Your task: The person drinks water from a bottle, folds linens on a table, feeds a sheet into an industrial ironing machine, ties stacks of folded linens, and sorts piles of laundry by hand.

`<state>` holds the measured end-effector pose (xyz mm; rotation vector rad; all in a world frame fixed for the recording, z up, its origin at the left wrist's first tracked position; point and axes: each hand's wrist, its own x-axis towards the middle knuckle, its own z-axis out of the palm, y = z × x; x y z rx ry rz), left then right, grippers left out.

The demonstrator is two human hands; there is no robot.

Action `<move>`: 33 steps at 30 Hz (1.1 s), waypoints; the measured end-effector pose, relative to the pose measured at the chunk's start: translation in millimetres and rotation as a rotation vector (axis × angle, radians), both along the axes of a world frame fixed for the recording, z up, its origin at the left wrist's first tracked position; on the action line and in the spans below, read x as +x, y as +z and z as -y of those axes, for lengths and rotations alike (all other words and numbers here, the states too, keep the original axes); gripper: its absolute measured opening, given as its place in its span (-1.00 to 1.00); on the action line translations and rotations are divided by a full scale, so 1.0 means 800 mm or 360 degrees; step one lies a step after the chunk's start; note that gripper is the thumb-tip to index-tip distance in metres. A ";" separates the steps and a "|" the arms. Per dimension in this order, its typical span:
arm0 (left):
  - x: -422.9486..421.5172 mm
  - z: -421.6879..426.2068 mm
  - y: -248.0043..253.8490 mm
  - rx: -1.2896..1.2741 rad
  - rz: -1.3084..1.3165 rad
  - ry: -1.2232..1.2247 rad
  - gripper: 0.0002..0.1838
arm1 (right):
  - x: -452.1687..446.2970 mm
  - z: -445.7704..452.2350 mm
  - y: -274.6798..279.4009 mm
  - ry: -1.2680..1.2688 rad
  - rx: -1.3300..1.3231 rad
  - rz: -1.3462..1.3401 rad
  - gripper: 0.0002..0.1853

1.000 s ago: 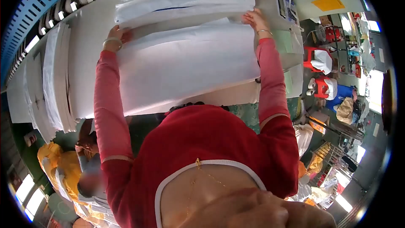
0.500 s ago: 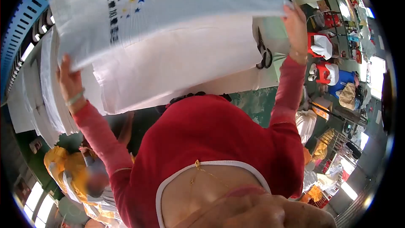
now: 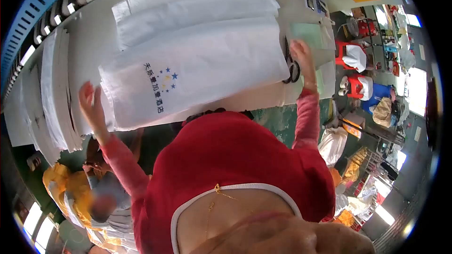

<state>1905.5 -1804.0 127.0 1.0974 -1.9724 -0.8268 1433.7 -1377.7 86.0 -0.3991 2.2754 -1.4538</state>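
Observation:
A white sheet [image 3: 226, 56] with dark lettering and blue and yellow stars lies flat on a pile of similar white sheets at the table's front. Beside its left end, my left hand [image 3: 92, 106] is raised with the fingers apart, holding nothing. My right hand [image 3: 302, 55] is past the sheet's right end, its fingers loosely bent and nothing visible in them. Black-handled scissors [image 3: 294, 72] rest on the table close to that hand, partly behind it. Further back lie more overlapping white sheets [image 3: 193, 11].
Layered white stacks [image 3: 56, 89] stand at the table's left. A blue slotted rack [image 3: 35, 11] curves along the far left. Red stools [image 3: 353, 84] with white cloths are on the right. Another person in grey and yellow [image 3: 110, 190] is below left.
The printed sheet, held up between both hands before, now lies on the pile, released. Both hands have moved inward and lower, and the sheets behind have come into view.

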 end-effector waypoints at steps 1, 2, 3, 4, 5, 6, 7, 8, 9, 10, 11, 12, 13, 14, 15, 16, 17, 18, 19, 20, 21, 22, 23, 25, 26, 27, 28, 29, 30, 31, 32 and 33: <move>-0.018 0.031 -0.002 0.0201 0.0111 -0.0092 -0.64 | -0.014 0.019 -0.001 -0.0072 -0.0109 0.0117 -0.77; -0.035 0.066 -0.036 0.0359 -0.0110 -0.0315 -0.63 | -0.027 0.036 -0.001 -0.0142 -0.0219 0.0235 -0.74; -0.046 0.122 -0.083 0.0745 -0.0015 -0.0357 -0.58 | -0.041 0.049 -0.008 -0.0110 -0.0235 0.0318 -0.73; -0.076 0.144 -0.108 0.0750 0.0325 -0.0261 -0.59 | -0.056 0.061 -0.022 -0.0074 -0.0252 0.0398 -0.72; -0.099 0.161 -0.131 0.0754 0.0666 -0.0159 -0.60 | -0.071 0.073 -0.035 -0.0039 -0.0266 0.0480 -0.71; -0.119 0.164 -0.126 0.0843 0.0811 -0.0163 -0.62 | -0.087 0.087 -0.045 0.0026 -0.0313 0.0606 -0.69; -0.134 0.150 -0.108 0.0964 0.0854 -0.0238 -0.63 | -0.095 0.093 -0.058 0.0056 -0.0342 0.0587 -0.69; -0.143 0.135 -0.081 0.1065 0.0825 -0.0331 -0.65 | -0.101 0.099 -0.072 0.0082 -0.0369 0.0569 -0.69; -0.150 0.127 -0.066 0.1135 0.0805 -0.0403 -0.66 | -0.098 0.109 -0.069 0.0104 -0.0391 0.0556 -0.69; -0.151 0.122 -0.056 0.1184 0.0783 -0.0440 -0.67 | -0.092 0.113 -0.063 0.0102 -0.0400 0.0562 -0.73; -0.147 0.126 -0.062 0.1223 0.0772 -0.0472 -0.66 | -0.093 0.115 -0.062 0.0081 -0.0389 0.0586 -0.74; -0.144 0.130 -0.068 0.1262 0.0762 -0.0503 -0.64 | -0.095 0.114 -0.062 0.0063 -0.0375 0.0613 -0.75; -0.139 0.138 -0.082 0.1301 0.0749 -0.0532 -0.63 | -0.095 0.117 -0.061 0.0045 -0.0362 0.0638 -0.76; -0.137 0.148 -0.096 0.1209 0.0842 -0.0632 -0.64 | -0.095 0.121 -0.059 0.0034 -0.0357 0.0633 -0.77; -0.134 0.165 -0.118 0.1116 0.0933 -0.0733 -0.65 | -0.090 0.127 -0.046 0.0021 -0.0352 0.0627 -0.77; -0.133 0.175 -0.128 0.1020 0.1020 -0.0836 -0.66 | -0.087 0.133 -0.036 0.0007 -0.0347 0.0616 -0.77; -0.132 0.185 -0.137 0.0690 0.0949 -0.1140 -0.71 | -0.085 0.139 -0.028 -0.0010 -0.0307 0.0630 -0.78; -0.134 0.186 -0.136 0.0349 0.0862 -0.1432 -0.75 | -0.088 0.145 -0.024 -0.0029 -0.0266 0.0641 -0.80; -0.135 0.187 -0.133 0.0548 0.0611 -0.1436 -0.78 | -0.092 0.150 -0.022 -0.0050 -0.0228 0.0650 -0.81; -0.136 0.188 -0.130 0.0741 0.0358 -0.1443 -0.82 | -0.103 0.154 -0.019 -0.0019 -0.0409 0.0774 -0.87; -0.144 0.181 -0.096 0.1448 -0.0060 -0.1111 -0.85 | -0.121 0.156 -0.017 0.0012 -0.0593 0.0897 -0.93; -0.150 0.172 -0.060 0.2119 -0.0485 -0.0710 -0.88 | -0.129 0.155 -0.017 0.0041 -0.0777 0.1022 -0.95; -0.153 0.159 -0.028 0.2145 -0.0648 -0.0665 -0.88 | -0.125 0.156 0.002 -0.0061 -0.0910 0.1162 -0.91; -0.155 0.138 0.027 0.2197 -0.0964 -0.0562 -0.88 | -0.109 0.167 0.081 -0.0279 -0.1171 0.1446 -0.81; -0.154 0.137 0.045 0.2112 -0.0990 -0.0541 -0.88 | -0.106 0.166 0.102 -0.0270 -0.1185 0.1401 -0.79; -0.153 0.137 0.058 0.2027 -0.1018 -0.0521 -0.87 | -0.104 0.166 0.121 -0.0259 -0.1197 0.1354 -0.76; -0.152 0.136 0.069 0.1942 -0.1048 -0.0500 -0.86 | -0.101 0.166 0.139 -0.0246 -0.1207 0.1305 -0.74; -0.144 0.137 0.076 0.1819 -0.1077 -0.0595 -0.85 | -0.092 0.163 0.156 -0.0237 -0.1250 0.1203 -0.76; -0.131 0.142 0.082 0.1694 -0.1108 -0.0689 -0.84 | -0.093 0.152 0.164 -0.0092 -0.1299 0.1159 -0.83; -0.111 0.142 0.090 0.1407 -0.0987 -0.0542 -0.79 | -0.086 0.138 0.171 0.0039 -0.1335 0.1122 -0.90; -0.098 0.128 0.085 0.1184 -0.1249 -0.0224 -0.73 | -0.071 0.127 0.171 -0.0117 -0.1285 0.0791 -0.93; -0.075 0.099 0.102 0.0945 -0.1044 -0.0038 -0.69 | -0.036 0.119 0.177 -0.0265 -0.1223 0.0461 -0.87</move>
